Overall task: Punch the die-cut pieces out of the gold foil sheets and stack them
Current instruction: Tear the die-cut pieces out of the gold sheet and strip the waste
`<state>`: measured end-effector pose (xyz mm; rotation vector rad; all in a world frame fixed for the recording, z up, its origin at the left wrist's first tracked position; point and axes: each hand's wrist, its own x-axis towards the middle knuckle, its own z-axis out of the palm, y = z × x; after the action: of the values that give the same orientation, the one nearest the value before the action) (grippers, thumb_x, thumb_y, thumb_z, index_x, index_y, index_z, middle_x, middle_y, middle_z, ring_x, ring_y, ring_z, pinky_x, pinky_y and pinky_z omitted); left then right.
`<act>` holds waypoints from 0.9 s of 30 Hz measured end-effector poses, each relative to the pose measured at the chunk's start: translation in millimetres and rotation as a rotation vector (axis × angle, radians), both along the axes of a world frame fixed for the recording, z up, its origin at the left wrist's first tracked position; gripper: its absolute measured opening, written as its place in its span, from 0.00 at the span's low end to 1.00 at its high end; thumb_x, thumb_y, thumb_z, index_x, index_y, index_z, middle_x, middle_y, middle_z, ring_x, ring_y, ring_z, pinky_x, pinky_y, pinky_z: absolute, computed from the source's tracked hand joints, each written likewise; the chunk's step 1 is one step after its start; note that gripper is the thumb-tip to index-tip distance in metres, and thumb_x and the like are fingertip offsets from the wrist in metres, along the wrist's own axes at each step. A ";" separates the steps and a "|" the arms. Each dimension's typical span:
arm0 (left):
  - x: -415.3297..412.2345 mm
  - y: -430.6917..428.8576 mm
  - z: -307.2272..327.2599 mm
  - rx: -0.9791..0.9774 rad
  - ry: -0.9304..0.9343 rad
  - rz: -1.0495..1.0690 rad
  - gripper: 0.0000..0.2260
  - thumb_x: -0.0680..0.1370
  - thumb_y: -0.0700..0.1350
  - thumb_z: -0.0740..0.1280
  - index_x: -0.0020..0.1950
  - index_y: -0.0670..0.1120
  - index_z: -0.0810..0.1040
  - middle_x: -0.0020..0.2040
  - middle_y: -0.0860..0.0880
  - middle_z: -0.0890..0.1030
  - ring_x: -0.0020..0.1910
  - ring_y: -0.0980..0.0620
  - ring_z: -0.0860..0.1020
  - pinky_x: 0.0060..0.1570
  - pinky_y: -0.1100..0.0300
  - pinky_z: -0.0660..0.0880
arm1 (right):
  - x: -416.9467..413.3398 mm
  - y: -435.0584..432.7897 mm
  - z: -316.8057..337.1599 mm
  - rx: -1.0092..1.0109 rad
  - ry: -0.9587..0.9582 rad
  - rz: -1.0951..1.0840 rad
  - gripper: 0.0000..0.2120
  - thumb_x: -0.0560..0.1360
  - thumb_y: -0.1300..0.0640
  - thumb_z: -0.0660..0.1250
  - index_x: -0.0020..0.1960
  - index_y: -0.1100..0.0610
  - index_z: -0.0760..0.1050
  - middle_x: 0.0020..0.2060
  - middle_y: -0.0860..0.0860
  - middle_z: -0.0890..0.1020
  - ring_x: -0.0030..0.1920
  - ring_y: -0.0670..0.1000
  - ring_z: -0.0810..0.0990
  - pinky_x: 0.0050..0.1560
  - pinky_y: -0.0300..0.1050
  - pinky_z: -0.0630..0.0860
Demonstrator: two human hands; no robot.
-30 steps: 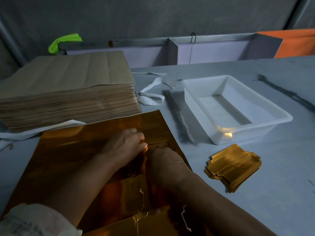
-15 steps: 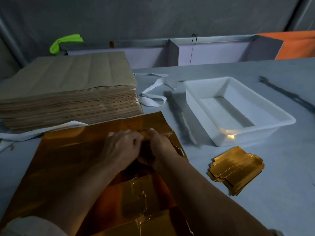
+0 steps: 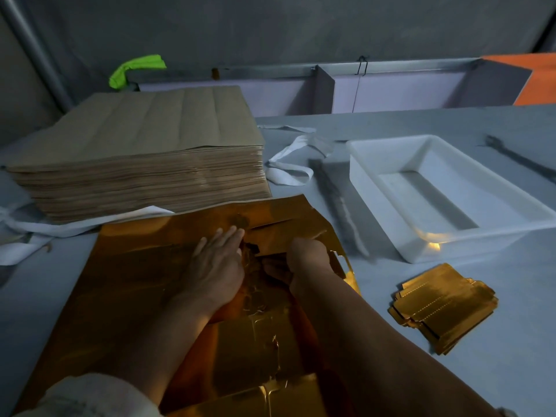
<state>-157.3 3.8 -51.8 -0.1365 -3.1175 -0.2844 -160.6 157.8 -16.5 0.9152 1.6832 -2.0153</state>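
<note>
The pale grey table (image 3: 523, 320) fills most of the room in front of this person. At its back left sits a thick block of stacked brown paper sheets (image 3: 144, 164). Just in front of that lies the large gold foil sheet (image 3: 135, 281), flat on the table under both arms. To the right stands a white rectangular plastic tray (image 3: 370, 194). Nearer than the tray, and apart from the sheet, is a small untidy stack of punched gold foil pieces (image 3: 442, 305).

The left hand (image 3: 218, 266) lies flat with its fingers straight, pressing the sheet down. The right hand (image 3: 307, 257) is curled over beside it, its fingers gripping a partly lifted gold die-cut piece (image 3: 285, 233) at the sheet's far right corner.
</note>
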 end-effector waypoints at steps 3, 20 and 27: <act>0.3 -0.9 -0.5 0.019 0.001 -0.002 0.22 0.85 0.49 0.47 0.80 0.53 0.51 0.81 0.54 0.51 0.79 0.54 0.47 0.77 0.53 0.45 | 3.4 3.9 1.1 -0.029 0.000 -0.034 0.04 0.81 0.58 0.62 0.52 0.57 0.75 0.48 0.58 0.83 0.45 0.56 0.85 0.51 0.50 0.83; -36.0 10.3 41.9 0.355 0.077 -0.035 0.32 0.79 0.28 0.53 0.75 0.58 0.65 0.78 0.55 0.61 0.77 0.51 0.59 0.74 0.49 0.61 | 12.3 13.8 10.2 -0.098 -0.014 0.008 0.12 0.82 0.57 0.58 0.54 0.62 0.79 0.38 0.57 0.83 0.32 0.52 0.82 0.36 0.45 0.81; -40.1 5.6 17.8 0.251 -0.029 -0.084 0.30 0.79 0.31 0.56 0.76 0.56 0.62 0.79 0.55 0.57 0.79 0.55 0.49 0.76 0.54 0.43 | 13.2 14.0 15.2 -0.132 -0.048 -0.013 0.13 0.83 0.57 0.57 0.49 0.63 0.78 0.35 0.58 0.82 0.31 0.52 0.81 0.36 0.44 0.80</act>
<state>-197.4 9.4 -34.0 -0.2618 -3.0739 -0.6804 -147.4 171.8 -1.3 0.9237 1.5035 -2.0683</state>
